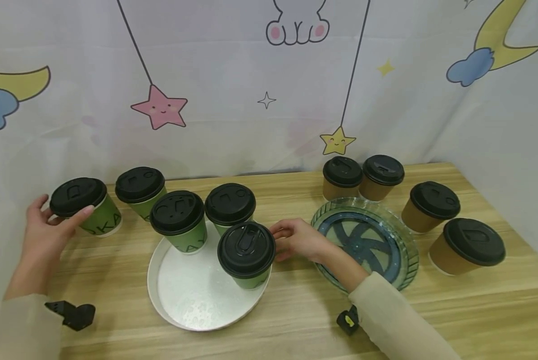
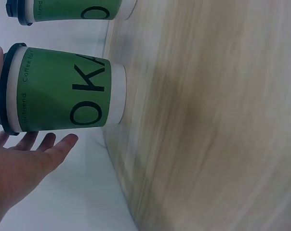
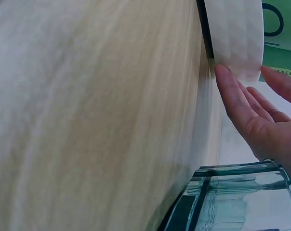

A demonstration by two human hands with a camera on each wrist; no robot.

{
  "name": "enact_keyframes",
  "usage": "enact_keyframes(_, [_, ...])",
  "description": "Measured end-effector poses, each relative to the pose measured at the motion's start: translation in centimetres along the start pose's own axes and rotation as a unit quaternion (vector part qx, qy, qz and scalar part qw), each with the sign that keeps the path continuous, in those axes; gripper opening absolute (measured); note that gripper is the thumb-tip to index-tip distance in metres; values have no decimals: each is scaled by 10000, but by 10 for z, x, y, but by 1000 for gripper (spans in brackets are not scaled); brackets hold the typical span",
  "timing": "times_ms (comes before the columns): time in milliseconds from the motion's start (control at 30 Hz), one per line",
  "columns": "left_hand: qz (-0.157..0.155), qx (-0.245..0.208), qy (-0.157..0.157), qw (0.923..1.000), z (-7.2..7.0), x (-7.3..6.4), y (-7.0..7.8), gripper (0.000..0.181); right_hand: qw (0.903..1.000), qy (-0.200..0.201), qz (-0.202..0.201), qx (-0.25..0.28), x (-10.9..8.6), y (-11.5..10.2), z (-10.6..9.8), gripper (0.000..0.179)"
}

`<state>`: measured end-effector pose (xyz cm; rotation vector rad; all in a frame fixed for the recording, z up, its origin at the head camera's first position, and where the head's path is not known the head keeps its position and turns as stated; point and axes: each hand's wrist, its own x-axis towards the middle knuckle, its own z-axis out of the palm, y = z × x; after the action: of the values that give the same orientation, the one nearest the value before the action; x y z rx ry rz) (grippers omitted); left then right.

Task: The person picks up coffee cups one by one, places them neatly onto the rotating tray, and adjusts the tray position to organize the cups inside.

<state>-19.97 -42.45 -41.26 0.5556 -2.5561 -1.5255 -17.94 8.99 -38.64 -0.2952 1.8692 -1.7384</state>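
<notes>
My left hand (image 1: 48,232) reaches round a green paper cup (image 2: 66,89) with a black lid at the far left. Its thumb is in front of the lid and its fingers spread along the other side, loosely extended. The cup stands upright on the table. My right hand (image 1: 302,240) is beside the round white tray (image 1: 192,295), fingertips right at its rim in the right wrist view. Near those fingers, a lidded green cup (image 1: 246,255) stands at the tray's right side. Two more green cups, one at left (image 1: 178,220) and one behind (image 1: 229,205), stand toward the tray's back.
Another green cup (image 1: 140,190) stands on the wooden table (image 1: 296,310) near the back cloth. A blue-green glass dish (image 1: 363,245) lies under my right forearm. Several brown cups with black lids, one nearest (image 1: 467,245), stand behind and right of it.
</notes>
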Motion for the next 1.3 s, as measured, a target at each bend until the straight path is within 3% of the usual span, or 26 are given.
enact_keyframes(233, [-105, -83, 135, 9998, 3, 16, 0, 104, 10000, 17, -12, -27, -1, -1, 0, 28])
enact_keyframes(500, [-88, 95, 216, 9997, 6, 11, 12, 106, 10000, 26, 1, -19, -1, -2, 1, 28])
enact_keyframes(700, [-127, 104, 340, 9993, 5, 20, -1, 107, 10000, 19, 8, -20, -1, 0, 1, 28])
enact_keyframes(933, [-109, 507, 454, 9976, 2, 24, -8, 108, 10000, 51, 40, -33, -1, 0, 0, 28])
enact_keyframes(1000, [-113, 591, 478, 9970, 4, 16, 0, 107, 10000, 64, 50, -35, -1, 0, 0, 28])
enact_keyframes(1200, [-1, 554, 296, 9980, 17, -46, 64, 100, 9999, 76, 56, -54, -1, 0, 0, 28])
enact_keyframes(1300, [26, 505, 283, 9983, 19, -57, 72, 98, 10000, 59, 43, -57, -1, 1, 0, 28])
